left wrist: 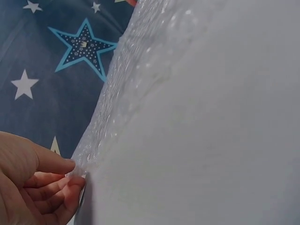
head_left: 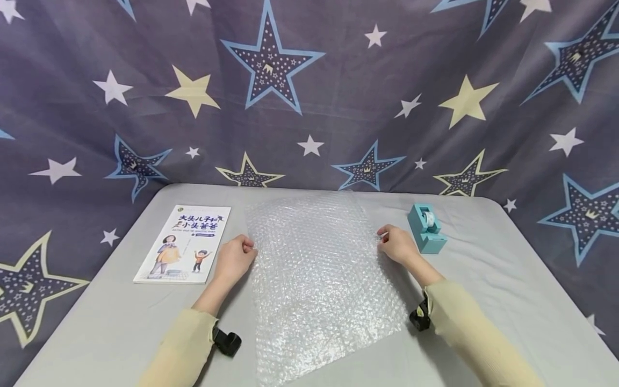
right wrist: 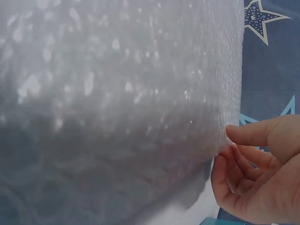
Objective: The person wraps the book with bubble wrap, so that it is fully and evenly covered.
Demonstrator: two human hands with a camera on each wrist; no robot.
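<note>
A clear sheet of bubble wrap (head_left: 324, 274) lies spread over the middle of the table, its near edge slanting. At its left edge my left hand (head_left: 236, 259) pinches the sheet between thumb and curled fingers. Opposite, my right hand (head_left: 397, 244) pinches the right edge the same way. Both grips show close up: the left hand (left wrist: 42, 187) in the left wrist view and the right hand (right wrist: 258, 168) in the right wrist view. Along the right side the wrap (right wrist: 140, 93) is lifted off the table.
A white picture book (head_left: 186, 244) with two cartoon figures lies left of my left hand. Behind my right hand stands a teal tape dispenser (head_left: 427, 228) with a roll of tape. The grey-covered table (head_left: 503, 279) ends at a star-patterned curtain (head_left: 329, 97).
</note>
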